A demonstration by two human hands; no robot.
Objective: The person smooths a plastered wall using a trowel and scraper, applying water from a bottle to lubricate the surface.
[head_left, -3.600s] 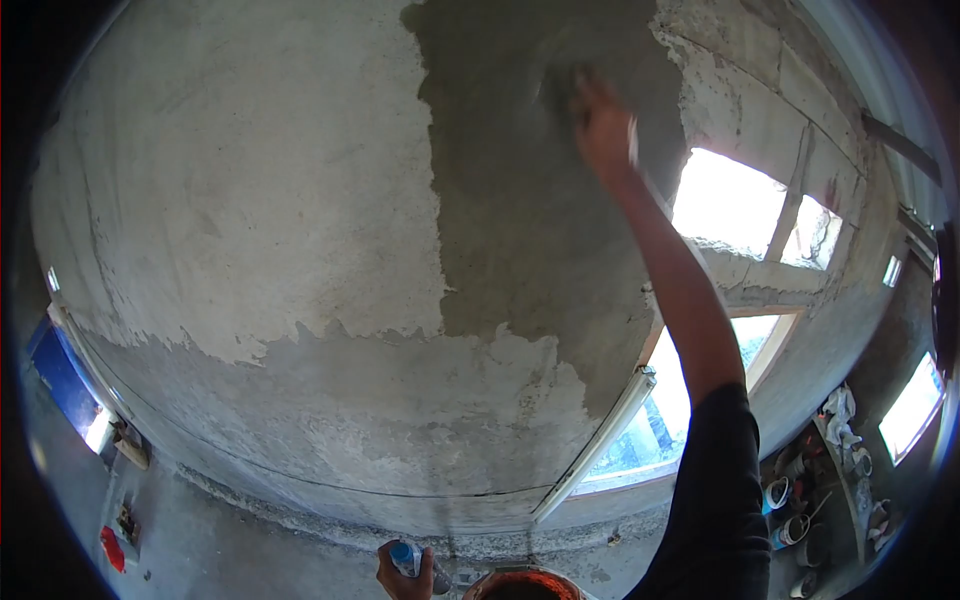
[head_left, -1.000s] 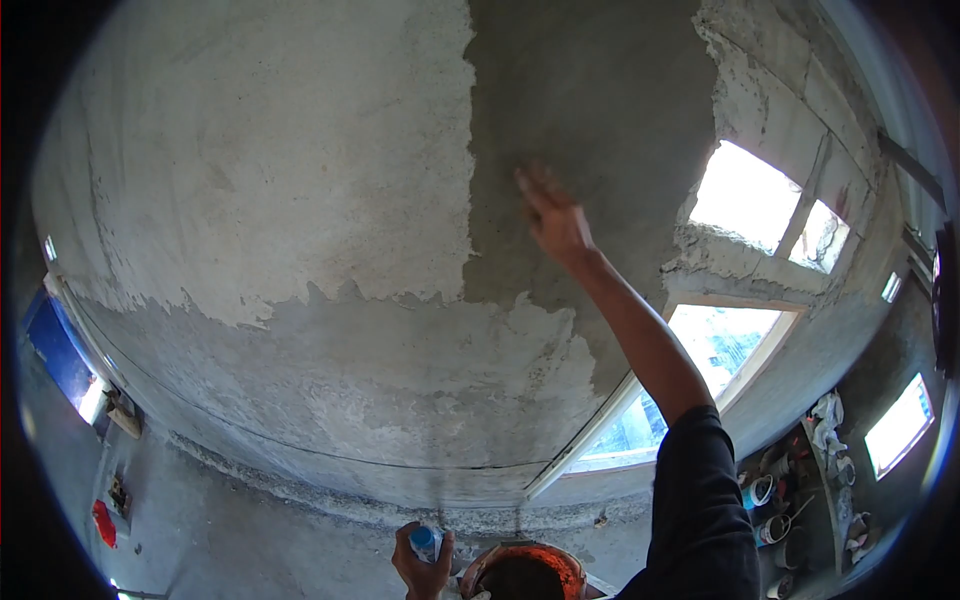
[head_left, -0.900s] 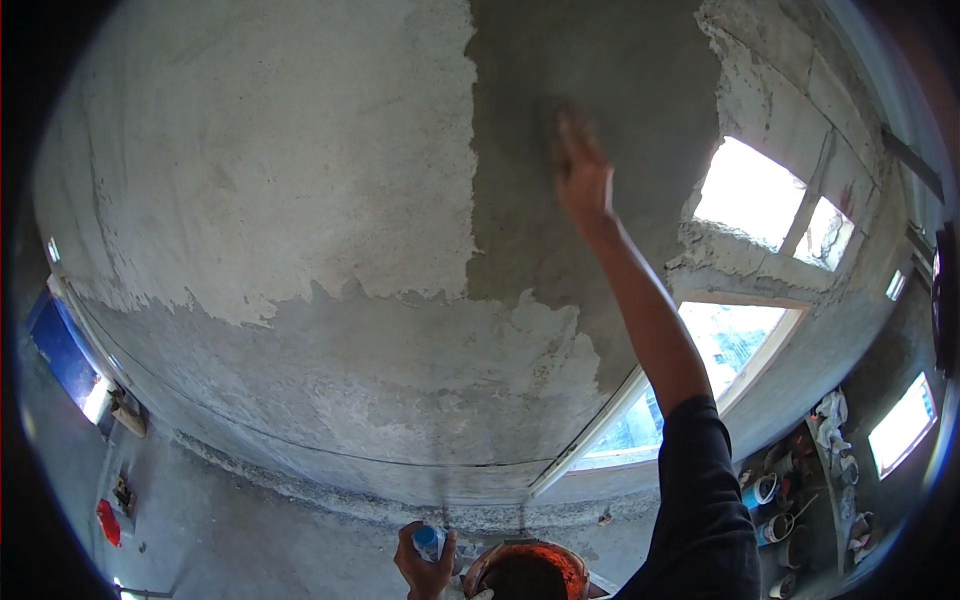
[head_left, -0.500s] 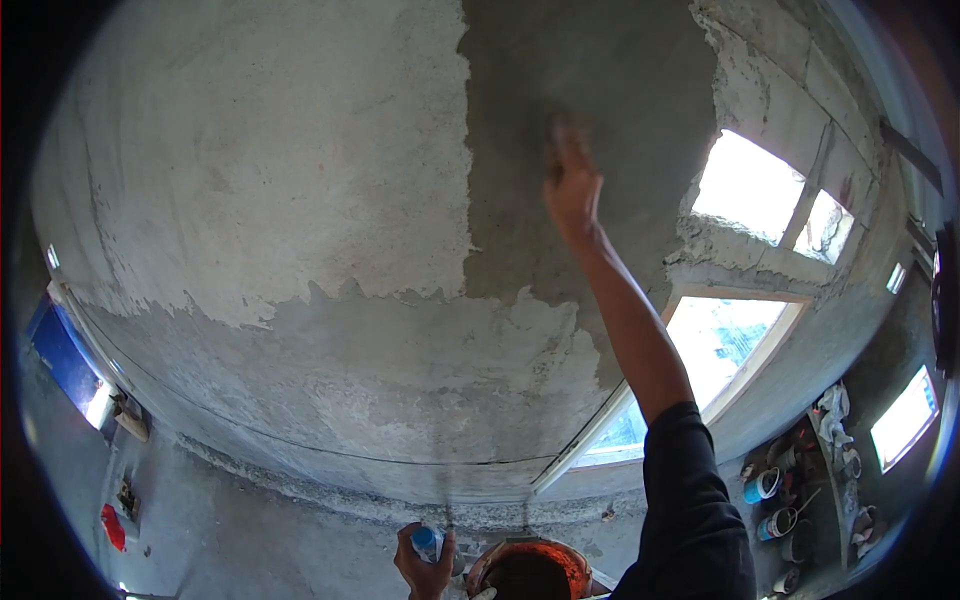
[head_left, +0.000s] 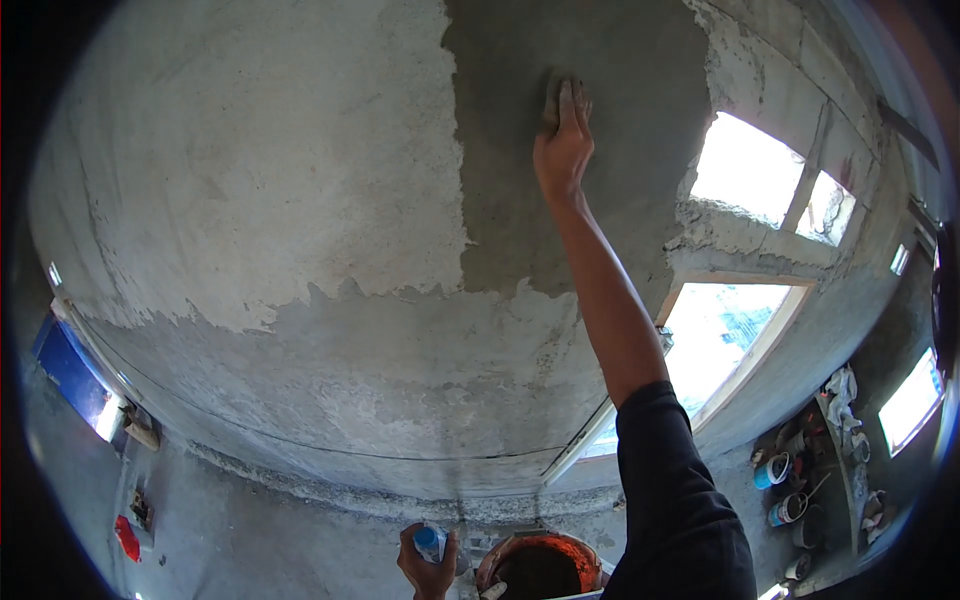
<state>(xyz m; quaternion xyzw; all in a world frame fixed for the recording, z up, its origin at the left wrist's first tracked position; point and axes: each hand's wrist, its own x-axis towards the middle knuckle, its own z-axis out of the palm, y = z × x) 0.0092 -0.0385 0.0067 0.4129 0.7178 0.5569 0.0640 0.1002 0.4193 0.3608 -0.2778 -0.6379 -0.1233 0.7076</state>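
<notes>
First, at far left, a red item (head_left: 127, 538) lies on the floor (head_left: 250, 535). Low centre: left hand (head_left: 428, 573), fingers curled around a blue-topped container (head_left: 430, 541). Just right: bucket (head_left: 583, 556), orange inside, dark contents. Above: right hand (head_left: 564, 140) at the dark wall patch (head_left: 620, 200), fingers close together; cannot tell whether they grip something. Farther right: window (head_left: 735, 320), then pails (head_left: 788, 510).

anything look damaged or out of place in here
Yes: the larger hole in the wall has a ragged, broken-looking lower edge, unlike the straight-framed window below it; it may be unfinished. The darker patch looks like fresh work, not damage.
</notes>
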